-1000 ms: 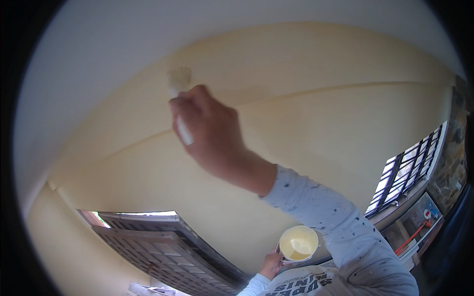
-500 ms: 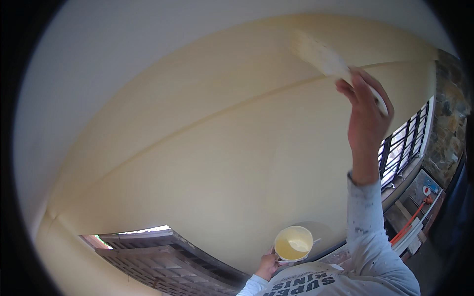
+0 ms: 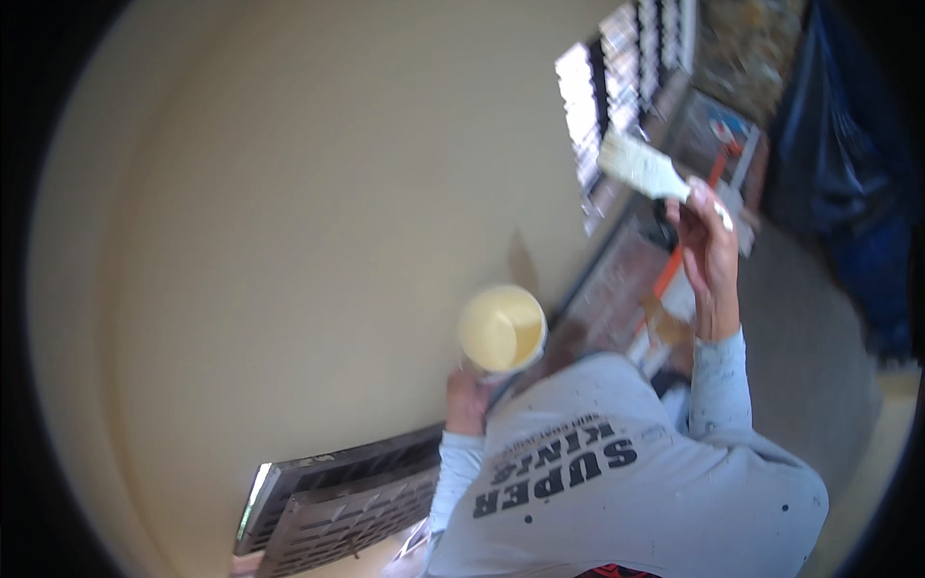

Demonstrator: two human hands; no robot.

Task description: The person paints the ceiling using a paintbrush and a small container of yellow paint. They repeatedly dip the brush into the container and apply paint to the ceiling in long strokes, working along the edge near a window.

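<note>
My right hand point(image 3: 708, 231) grips a wide flat paintbrush point(image 3: 641, 166) by its handle, the bristles pointing up and to the left. The brush is pale with cream paint and held in the air, away from the wall. Lower and to the left, my left hand point(image 3: 466, 397) holds a round paint bucket point(image 3: 503, 329) by its lower side. Pale yellow paint shows inside the bucket, and its mouth faces me. My left fingers are partly hidden behind the bucket.
A cream wall point(image 3: 318, 241) fills the left and middle. At upper right is a barred window point(image 3: 626, 67), with boards and an orange strip point(image 3: 667, 274) below it. Dark blue sheeting point(image 3: 838, 164) hangs at far right. A brown louvred panel point(image 3: 352, 506) lies at lower left.
The brush has come down from high on the wall and is now off it. The bucket has risen in the picture and shifted left. My view has turned downward and to the right.
</note>
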